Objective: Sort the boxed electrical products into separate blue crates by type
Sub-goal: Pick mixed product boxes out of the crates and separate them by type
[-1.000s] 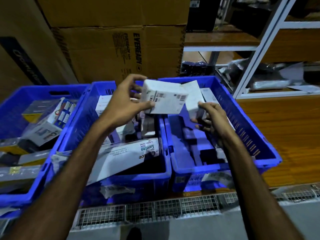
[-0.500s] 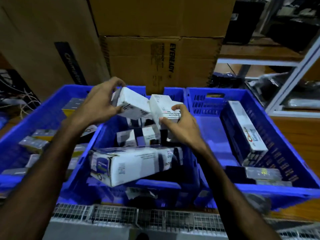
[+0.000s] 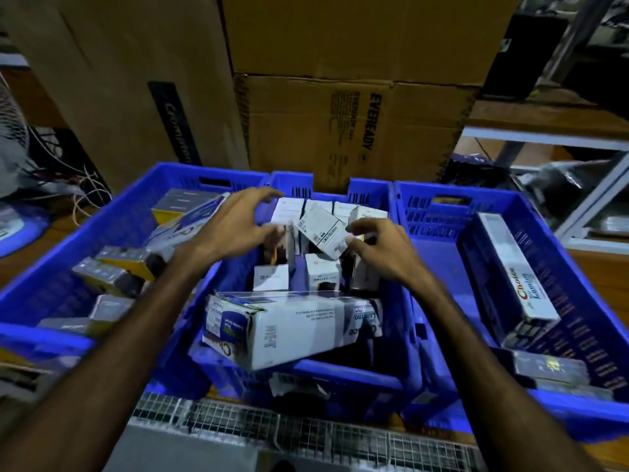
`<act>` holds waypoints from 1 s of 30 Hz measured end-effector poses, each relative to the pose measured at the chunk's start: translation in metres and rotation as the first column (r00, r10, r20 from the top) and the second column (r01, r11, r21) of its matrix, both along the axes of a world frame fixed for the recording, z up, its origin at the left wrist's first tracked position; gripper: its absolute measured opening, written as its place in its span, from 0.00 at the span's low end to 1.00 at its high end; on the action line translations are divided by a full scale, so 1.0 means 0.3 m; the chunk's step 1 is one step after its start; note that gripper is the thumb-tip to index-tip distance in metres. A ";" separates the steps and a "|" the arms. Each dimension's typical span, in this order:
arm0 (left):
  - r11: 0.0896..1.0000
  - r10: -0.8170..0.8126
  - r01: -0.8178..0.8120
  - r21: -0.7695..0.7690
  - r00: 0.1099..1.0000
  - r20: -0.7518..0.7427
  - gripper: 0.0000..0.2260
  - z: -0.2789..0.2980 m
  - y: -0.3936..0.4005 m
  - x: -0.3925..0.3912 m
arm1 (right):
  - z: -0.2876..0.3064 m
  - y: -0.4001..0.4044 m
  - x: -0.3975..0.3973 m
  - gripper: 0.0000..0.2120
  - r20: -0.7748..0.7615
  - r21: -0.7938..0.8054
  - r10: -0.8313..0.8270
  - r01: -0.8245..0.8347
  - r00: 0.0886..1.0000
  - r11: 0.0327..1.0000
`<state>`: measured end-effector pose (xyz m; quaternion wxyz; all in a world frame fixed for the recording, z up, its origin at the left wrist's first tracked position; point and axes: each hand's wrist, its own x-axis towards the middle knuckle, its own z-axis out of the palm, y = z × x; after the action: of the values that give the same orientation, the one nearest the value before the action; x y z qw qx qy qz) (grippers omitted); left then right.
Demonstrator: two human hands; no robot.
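Small white cardboard boxes [image 3: 323, 233] were gathered in the middle blue plastic crate [image 3: 340, 373] beneath loosely spread, empty left hand [image 3: 235, 226] and right hand [image 3: 381, 250]; sorting appeared unfinished.

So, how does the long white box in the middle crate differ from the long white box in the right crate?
The middle crate's long box lies crosswise over the near end, propped at a tilt with a torn end flap; the right crate's long box runs front to back along the far wall and looks intact. The middle one appears thicker. Both are long white cartons printed "Lumino".

Small white box [image 3: 322, 230] tilted atop upright white boxes [image 3: 322, 271] in middle blue crate [image 3: 347, 373]
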<state>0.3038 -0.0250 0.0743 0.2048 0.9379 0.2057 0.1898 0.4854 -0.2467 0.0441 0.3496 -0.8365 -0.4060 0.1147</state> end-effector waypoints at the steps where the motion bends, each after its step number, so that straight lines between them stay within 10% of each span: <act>1: 0.998 -0.006 0.007 -0.057 1.000 0.027 0.25 0.010 -0.035 -0.037 | -0.007 -0.030 -0.013 0.15 -0.014 -0.002 0.057 -0.057 0.998 0.998; 12: 0.953 0.101 -0.010 -0.304 0.953 0.285 0.30 -0.089 -0.347 -0.432 | -0.145 -0.269 -0.166 0.42 0.311 -0.416 0.489 -0.345 0.815 0.841; 19: 0.970 0.180 -0.164 -0.180 0.980 0.080 0.42 -0.181 -0.435 -0.456 | -0.166 -0.168 -0.226 0.45 0.438 -0.520 0.526 -0.272 0.729 0.810; 30: 0.926 0.268 -0.141 -0.351 0.900 0.344 0.18 -0.081 -0.360 -0.439 | -0.057 -0.180 -0.225 0.39 0.346 -0.181 0.381 -0.338 0.858 0.924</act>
<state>0.1721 -0.1329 0.0499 0.3681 0.8095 0.2878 0.3555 0.4180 -0.3006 0.0270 0.1899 -0.7707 -0.6069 0.0393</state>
